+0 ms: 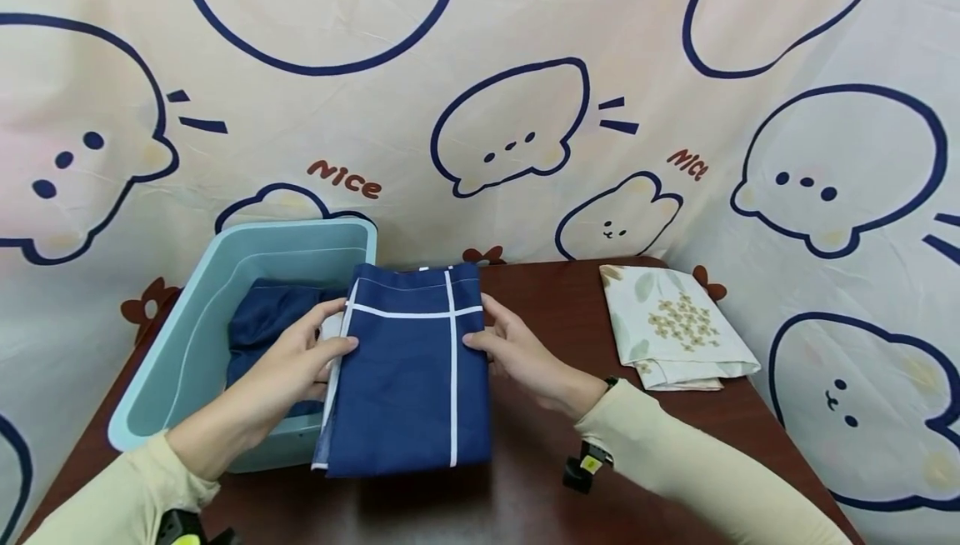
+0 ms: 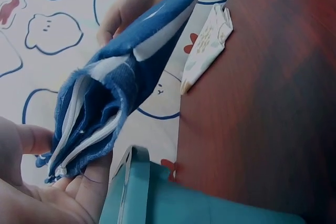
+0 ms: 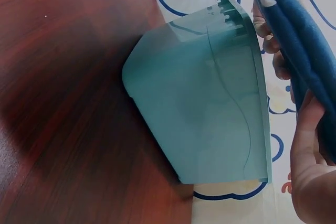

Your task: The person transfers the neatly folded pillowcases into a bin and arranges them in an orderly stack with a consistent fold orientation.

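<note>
Both hands hold up a folded navy cloth (image 1: 408, 387) with white stripes, in front of the blue-green bin. My left hand (image 1: 303, 345) pinches its left edge, thumb on the front face and fingers behind. At the right edge my right hand (image 1: 517, 353) grips it the same way. In the left wrist view the several layers of the folded cloth (image 2: 100, 108) show at its open side, between thumb and fingers. The cloth hangs above the table, apart from it. Inside the bin (image 1: 180, 362) lies more dark navy cloth (image 1: 262, 320), partly hidden by my left arm.
A folded white cloth with a floral print (image 1: 675, 324) lies at the right rear of the brown table (image 1: 555, 462). Behind and to the right hangs a pale curtain (image 1: 510, 12) with cartoon outlines. The bin stands on the left of the table.
</note>
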`<action>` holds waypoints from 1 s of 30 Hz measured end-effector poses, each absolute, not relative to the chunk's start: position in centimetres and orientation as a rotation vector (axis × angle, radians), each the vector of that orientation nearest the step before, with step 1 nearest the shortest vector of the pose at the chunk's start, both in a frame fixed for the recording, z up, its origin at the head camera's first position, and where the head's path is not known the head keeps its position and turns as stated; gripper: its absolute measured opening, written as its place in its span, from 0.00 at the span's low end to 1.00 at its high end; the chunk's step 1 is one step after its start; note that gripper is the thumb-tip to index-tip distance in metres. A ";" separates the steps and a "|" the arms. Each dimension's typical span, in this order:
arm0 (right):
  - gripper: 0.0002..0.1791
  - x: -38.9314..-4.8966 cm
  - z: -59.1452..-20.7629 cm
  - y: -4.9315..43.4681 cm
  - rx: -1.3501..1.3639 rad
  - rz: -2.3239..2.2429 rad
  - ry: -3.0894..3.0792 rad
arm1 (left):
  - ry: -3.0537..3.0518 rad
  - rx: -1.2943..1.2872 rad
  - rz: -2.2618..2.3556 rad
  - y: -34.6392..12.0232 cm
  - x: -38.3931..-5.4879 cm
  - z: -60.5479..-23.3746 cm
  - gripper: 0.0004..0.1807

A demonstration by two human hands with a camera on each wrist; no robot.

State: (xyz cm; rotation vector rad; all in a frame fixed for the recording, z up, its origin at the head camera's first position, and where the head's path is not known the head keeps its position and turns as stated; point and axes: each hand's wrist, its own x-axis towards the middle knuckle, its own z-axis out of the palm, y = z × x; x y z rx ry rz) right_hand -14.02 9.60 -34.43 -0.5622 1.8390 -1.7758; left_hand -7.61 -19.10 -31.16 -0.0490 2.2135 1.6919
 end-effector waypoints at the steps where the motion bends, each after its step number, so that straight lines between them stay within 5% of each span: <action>1: 0.36 -14.0 -34.4 9.4 -0.555 -1.778 1.836 | 2.211 -0.049 1.691 -19.3 -7.6 -31.1 0.40; 30: 0.33 -15.3 -33.8 3.5 -0.483 -1.847 1.752 | 2.370 -0.014 1.465 -25.1 -9.1 -29.6 0.39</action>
